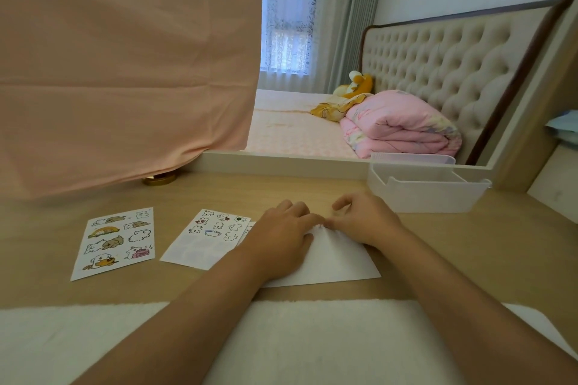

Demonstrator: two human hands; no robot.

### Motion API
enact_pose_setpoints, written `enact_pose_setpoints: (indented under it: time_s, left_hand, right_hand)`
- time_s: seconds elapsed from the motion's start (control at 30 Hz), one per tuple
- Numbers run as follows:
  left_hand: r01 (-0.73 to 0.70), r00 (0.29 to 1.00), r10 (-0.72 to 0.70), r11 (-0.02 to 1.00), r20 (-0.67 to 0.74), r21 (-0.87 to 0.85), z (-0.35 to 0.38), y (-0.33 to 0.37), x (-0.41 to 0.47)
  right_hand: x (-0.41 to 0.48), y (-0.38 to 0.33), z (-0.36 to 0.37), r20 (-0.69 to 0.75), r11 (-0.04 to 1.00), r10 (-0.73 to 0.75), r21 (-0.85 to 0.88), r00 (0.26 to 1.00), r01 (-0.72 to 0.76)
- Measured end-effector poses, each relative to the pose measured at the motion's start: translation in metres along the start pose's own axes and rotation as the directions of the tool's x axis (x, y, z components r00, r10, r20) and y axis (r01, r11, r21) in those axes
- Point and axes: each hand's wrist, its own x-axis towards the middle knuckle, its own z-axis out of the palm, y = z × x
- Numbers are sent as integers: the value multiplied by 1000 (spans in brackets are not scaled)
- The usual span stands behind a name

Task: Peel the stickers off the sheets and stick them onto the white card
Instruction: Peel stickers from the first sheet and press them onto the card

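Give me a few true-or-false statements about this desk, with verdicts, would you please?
1. The left hand and right hand both rest on the card. True.
2. The bin stands at the far left. False: it stands at the right, behind the card.
3. The colourful sheet lies farthest left. True.
4. The cloth is blue. False: it is pink.
5. The card lies on the towel. False: it lies on the desk, beyond the towel.
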Motion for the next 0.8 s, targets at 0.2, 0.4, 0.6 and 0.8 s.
enact_pose_setpoints:
  time_s: [0.2,0.4,0.6,0.8]
  left_hand:
    - [-37,999,38,998,-38,41,1,1,-1]
    - [18,1000,-19,996,10,83,-5,9,-1]
    - [49,998,-53,991,28,126,-4,11,-1]
    - [57,998,-61,988,21,141,-5,14,-2]
  right_hand:
    - [-5,2,1,-41,986,-165,-30,986,163]
    - [-20,14,5,64,859,-449,-246,891,450]
    - [-25,21,9,97,760,-508,-418,856,498]
    - [-25,17,9,52,765,-503,-438,863,472]
